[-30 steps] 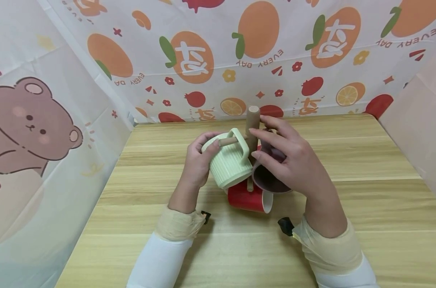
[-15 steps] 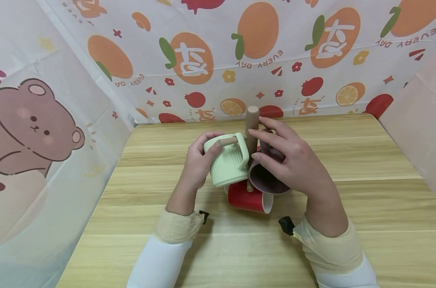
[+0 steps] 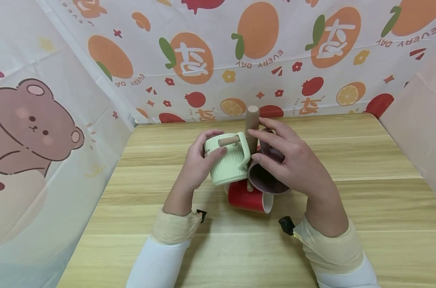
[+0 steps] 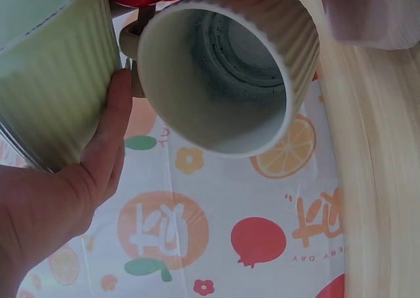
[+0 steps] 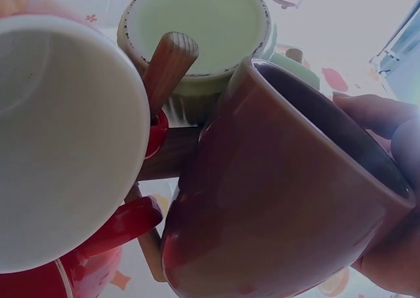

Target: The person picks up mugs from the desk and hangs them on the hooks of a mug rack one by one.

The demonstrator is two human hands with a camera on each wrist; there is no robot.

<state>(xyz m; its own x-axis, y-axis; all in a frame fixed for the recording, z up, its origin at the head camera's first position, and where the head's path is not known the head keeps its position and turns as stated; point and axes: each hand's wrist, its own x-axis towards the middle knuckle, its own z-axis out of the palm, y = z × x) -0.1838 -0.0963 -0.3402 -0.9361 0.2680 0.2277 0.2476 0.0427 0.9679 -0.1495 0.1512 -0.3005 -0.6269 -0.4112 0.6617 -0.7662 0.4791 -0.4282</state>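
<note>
My left hand (image 3: 199, 160) grips a light green ribbed mug (image 3: 228, 166), its thumb along the mug's side and fingers round the far side. The mug's handle loops over a peg of a wooden mug tree (image 3: 252, 120). My right hand (image 3: 293, 156) reaches over a purple mug (image 3: 266, 180), with fingers extended and fingertips at the tree's post. In the right wrist view the purple mug (image 5: 275, 186) hides part of that hand. A red mug (image 3: 248, 198) with white inside hangs lower down.
The left wrist view shows a pale ribbed mug (image 4: 223, 81) on the tree, mostly hidden from the head view. Another red piece (image 5: 92, 272) shows beneath the white-lined mug. The wooden tabletop (image 3: 365, 200) meets a fruit-print cloth (image 3: 218, 52) at the back.
The green mug has turned slightly more upright in my left hand. My left thumb has slid from beside the peg's end down onto the mug's side. My right hand has barely moved.
</note>
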